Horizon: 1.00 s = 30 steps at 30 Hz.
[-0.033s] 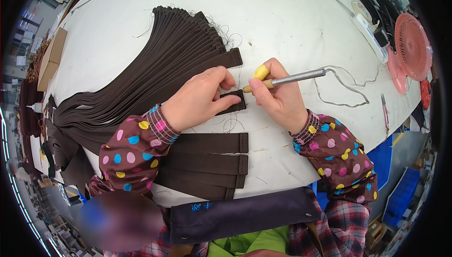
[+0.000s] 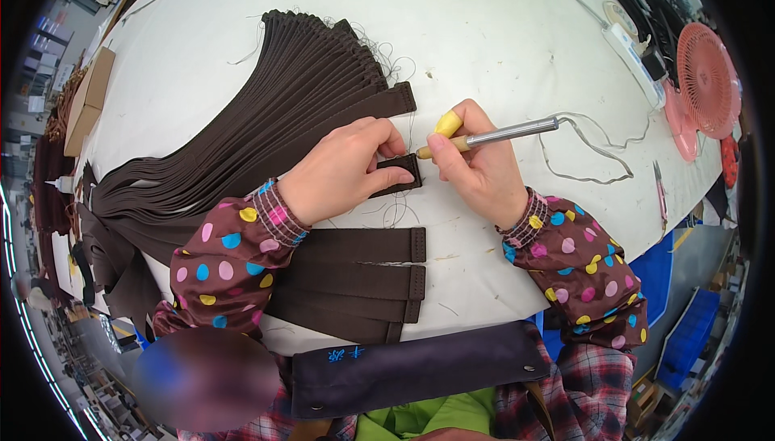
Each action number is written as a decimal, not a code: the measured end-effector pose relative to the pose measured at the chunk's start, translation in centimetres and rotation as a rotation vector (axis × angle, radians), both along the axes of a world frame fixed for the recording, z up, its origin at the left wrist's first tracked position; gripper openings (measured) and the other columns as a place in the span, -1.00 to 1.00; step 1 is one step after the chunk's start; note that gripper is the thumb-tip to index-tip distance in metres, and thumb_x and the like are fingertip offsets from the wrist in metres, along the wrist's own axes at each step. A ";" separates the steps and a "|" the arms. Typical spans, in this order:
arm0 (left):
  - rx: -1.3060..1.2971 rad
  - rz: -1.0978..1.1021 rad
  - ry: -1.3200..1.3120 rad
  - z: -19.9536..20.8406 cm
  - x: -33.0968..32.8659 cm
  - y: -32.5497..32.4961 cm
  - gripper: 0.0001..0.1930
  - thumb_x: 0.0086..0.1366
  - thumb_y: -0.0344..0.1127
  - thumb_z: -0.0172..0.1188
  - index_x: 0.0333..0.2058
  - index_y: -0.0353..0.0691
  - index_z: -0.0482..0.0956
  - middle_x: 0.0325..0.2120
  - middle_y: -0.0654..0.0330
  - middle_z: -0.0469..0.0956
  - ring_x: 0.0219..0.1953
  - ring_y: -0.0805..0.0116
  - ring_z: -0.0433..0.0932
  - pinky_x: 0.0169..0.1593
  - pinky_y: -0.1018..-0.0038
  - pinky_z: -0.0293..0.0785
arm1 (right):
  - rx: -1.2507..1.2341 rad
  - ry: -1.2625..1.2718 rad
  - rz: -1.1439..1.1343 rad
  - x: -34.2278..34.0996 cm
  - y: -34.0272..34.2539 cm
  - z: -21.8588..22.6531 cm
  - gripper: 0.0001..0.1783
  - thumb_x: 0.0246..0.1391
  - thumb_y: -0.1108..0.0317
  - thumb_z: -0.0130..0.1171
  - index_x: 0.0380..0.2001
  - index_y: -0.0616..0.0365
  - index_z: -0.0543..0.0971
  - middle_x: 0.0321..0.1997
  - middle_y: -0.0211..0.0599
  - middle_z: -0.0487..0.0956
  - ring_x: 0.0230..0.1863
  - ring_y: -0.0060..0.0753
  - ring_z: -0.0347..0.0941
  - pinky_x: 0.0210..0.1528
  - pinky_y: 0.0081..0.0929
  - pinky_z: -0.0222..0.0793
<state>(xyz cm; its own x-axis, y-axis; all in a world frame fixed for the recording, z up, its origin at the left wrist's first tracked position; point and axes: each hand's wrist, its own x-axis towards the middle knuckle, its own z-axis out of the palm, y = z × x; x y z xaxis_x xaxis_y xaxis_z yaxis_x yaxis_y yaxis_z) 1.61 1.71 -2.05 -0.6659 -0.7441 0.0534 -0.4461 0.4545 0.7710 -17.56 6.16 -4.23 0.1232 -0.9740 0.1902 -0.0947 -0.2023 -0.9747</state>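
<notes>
My left hand is closed on the stitched end of a dark brown fabric strap, with the thumb lying across it. In my right hand is a pen-like tool with a silver tube and a tan front part. Its tip meets the upper corner of the strap's end, where loose threads stand out. A yellow cover wraps one finger of that hand. Beyond my left hand, a thick fan of similar brown straps spreads with thready ends. Several more straps lie side by side nearer me.
A thin grey cord trails from the tool across the white table. Pointed tweezers lie at the right, near a pink fan and a white power strip. A cardboard box stands at the left edge.
My left thumb has shifted slightly toward me, and a little more of the strap's end shows. The right hand and the tool have hardly moved.
</notes>
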 end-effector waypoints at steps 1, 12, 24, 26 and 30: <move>0.009 -0.023 -0.052 0.2 0.0 -0.2 -0.82 0.14 -0.38 0.24 -0.38 -0.32 0.43 -0.49 0.17 0.45 -0.53 0.44 0.46 -0.46 0.51 0.41 | -0.004 0.020 -0.002 0.0 0.0 0.0 -0.81 0.13 0.41 0.09 -0.44 0.19 0.30 -0.64 -0.50 0.32 -0.62 -0.76 0.17 -0.61 -0.68 0.07; -0.049 0.083 -0.044 -1.0 -0.3 0.6 -0.88 0.13 -0.46 0.19 -0.43 -0.28 0.40 -0.53 0.09 0.49 -0.50 0.17 0.54 -0.47 0.36 0.43 | 0.011 0.028 0.001 0.0 0.0 0.2 -0.81 0.13 0.40 0.09 -0.43 0.20 0.30 -0.64 -0.51 0.32 -0.62 -0.76 0.16 -0.61 -0.68 0.06; 0.358 0.172 0.134 0.2 -0.7 0.5 -0.85 0.18 -0.52 0.12 -0.39 -0.31 0.28 -0.49 0.23 0.46 -0.44 0.46 0.61 -0.49 0.56 0.55 | -0.018 0.043 0.005 0.1 -0.1 -0.3 -0.80 0.13 0.39 0.10 -0.44 0.20 0.30 -0.66 -0.48 0.34 -0.63 -0.72 0.19 -0.60 -0.64 0.09; 0.431 0.168 0.178 0.1 -0.6 0.4 -0.83 0.23 -0.48 0.10 -0.36 -0.30 0.25 -0.45 0.26 0.43 -0.42 0.49 0.60 -0.49 0.61 0.57 | -0.008 0.060 0.001 0.1 -0.1 -0.3 -0.80 0.12 0.40 0.10 -0.44 0.20 0.30 -0.67 -0.47 0.35 -0.64 -0.71 0.20 -0.61 -0.63 0.09; 0.479 0.153 0.157 0.1 -0.5 0.1 -0.82 0.26 -0.48 0.09 -0.34 -0.25 0.21 -0.36 0.23 0.46 -0.40 0.55 0.55 -0.46 0.66 0.53 | -0.020 0.088 -0.009 0.1 -0.2 -0.4 -0.80 0.12 0.39 0.11 -0.45 0.20 0.30 -0.68 -0.46 0.34 -0.66 -0.69 0.20 -0.62 -0.62 0.09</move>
<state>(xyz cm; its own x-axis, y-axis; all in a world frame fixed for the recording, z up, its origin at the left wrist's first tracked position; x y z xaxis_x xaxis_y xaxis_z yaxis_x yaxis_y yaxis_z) 1.14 1.84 -1.95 -0.5587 -0.7979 -0.2262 -0.3421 -0.0266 0.9393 -17.46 5.98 -4.60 0.1316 -0.9712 0.1985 -0.1819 -0.2205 -0.9583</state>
